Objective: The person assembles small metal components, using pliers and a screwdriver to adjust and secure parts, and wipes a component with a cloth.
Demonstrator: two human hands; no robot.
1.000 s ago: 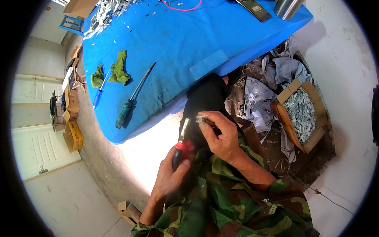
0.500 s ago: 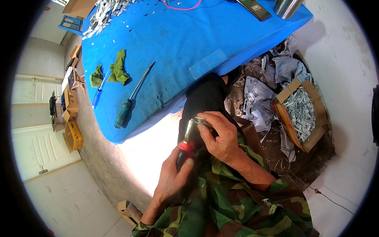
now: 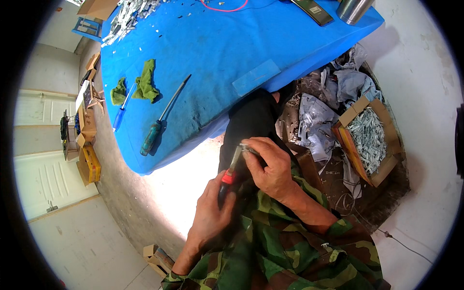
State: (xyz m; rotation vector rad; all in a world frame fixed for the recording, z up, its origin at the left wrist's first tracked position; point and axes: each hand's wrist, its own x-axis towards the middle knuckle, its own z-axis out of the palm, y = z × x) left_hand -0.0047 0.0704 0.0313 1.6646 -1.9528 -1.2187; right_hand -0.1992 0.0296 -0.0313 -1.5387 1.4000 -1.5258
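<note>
My left hand (image 3: 210,211) is closed round a hand tool (image 3: 227,177) with a black and red handle and a flat, pale metal blade; its exact kind does not show. The blade points up and slightly right. My right hand (image 3: 270,166) pinches a small grey metal piece (image 3: 247,148) between thumb and fingers, right at the blade's tip. Fingers hide most of that piece. Both hands are over my dark-trousered leg (image 3: 249,118), in front of the blue-covered table.
On the blue cloth (image 3: 203,53) lie a teal-handled screwdriver (image 3: 152,137), a blue-handled one (image 3: 119,118), green rags (image 3: 146,84) and a heap of metal strips (image 3: 126,21). A phone (image 3: 313,10) and steel flask (image 3: 353,10) stand far right. An open carton (image 3: 394,128) holds metal parts.
The red and black tool has turned a little in my left hand, and its blade now shows more edge-on. My right hand stays almost still with the metal piece.
</note>
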